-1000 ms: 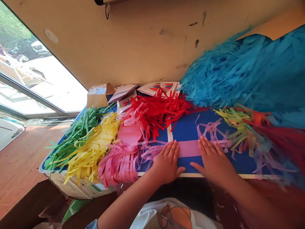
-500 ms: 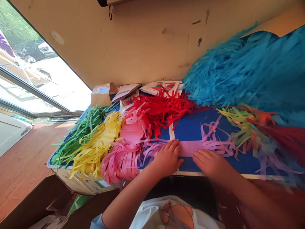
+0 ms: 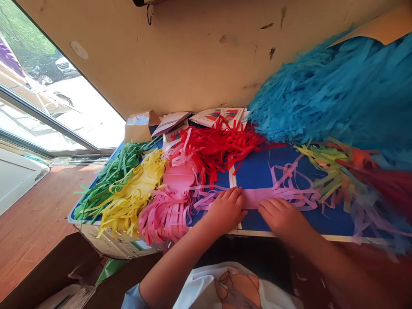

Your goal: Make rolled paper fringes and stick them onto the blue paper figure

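Observation:
A purple fringed tissue paper strip (image 3: 255, 198) lies flat across the blue tabletop (image 3: 257, 169), with a solid middle band and cut ribbons at both ends. My left hand (image 3: 228, 209) is closed on the left part of the band, fingers over it and thumb by its lower edge. At the right part of the band, my right hand (image 3: 280, 218) has its bent fingers pressed together on the lower edge; its thumb is hidden. Pink tissue fringe (image 3: 180, 178) lies left of my left hand, partly under the purple ribbons.
Yellow fringe (image 3: 135, 182), green fringe (image 3: 117, 169) and red fringe (image 3: 225, 143) lie leftward and behind. A large blue fringe heap (image 3: 322, 98) and multicoloured fringe (image 3: 337, 169) occupy the right. Printed packets (image 3: 219, 116) lean by the wall. An open cardboard box (image 3: 61, 266) stands below left.
My right hand has shifted slightly left along the strip's lower edge, its fingers more bent. My left hand stays nearly in place. The camera view has shifted slightly.

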`<state>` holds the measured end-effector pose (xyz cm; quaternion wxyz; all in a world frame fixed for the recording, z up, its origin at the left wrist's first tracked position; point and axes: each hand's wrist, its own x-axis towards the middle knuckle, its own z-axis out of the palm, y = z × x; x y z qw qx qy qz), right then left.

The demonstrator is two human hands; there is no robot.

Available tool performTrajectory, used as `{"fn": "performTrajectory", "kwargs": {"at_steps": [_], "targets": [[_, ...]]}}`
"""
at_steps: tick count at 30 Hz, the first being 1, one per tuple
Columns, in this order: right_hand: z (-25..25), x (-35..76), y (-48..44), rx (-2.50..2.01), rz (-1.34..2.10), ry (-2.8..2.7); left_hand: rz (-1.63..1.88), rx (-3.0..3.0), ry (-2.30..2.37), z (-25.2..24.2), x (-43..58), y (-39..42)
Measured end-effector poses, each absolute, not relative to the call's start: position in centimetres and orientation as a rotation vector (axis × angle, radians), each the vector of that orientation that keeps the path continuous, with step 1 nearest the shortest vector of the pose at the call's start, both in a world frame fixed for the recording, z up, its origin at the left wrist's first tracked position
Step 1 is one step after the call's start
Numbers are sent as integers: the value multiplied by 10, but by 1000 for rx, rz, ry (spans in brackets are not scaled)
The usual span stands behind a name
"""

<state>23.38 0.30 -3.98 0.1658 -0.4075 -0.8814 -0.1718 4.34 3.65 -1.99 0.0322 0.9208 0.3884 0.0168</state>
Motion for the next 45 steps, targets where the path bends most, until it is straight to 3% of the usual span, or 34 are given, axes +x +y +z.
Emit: {"fn": "performTrajectory", "kwargs": {"at_steps": [7, 15, 33, 45], "targets": [[-47, 240, 5, -1167, -401, -2425, 213, 3054, 1131, -22, 52, 33], [-39, 229, 4, -1216, -309, -2355, 115, 3007, 1040, -16, 59, 32], [-45, 260, -25, -1362, -483, -2411, 46, 3030, 953, -24, 26, 19], [-53, 263, -11, -1099, -319, -2435, 227, 3115, 899, -25, 43, 13]]}}
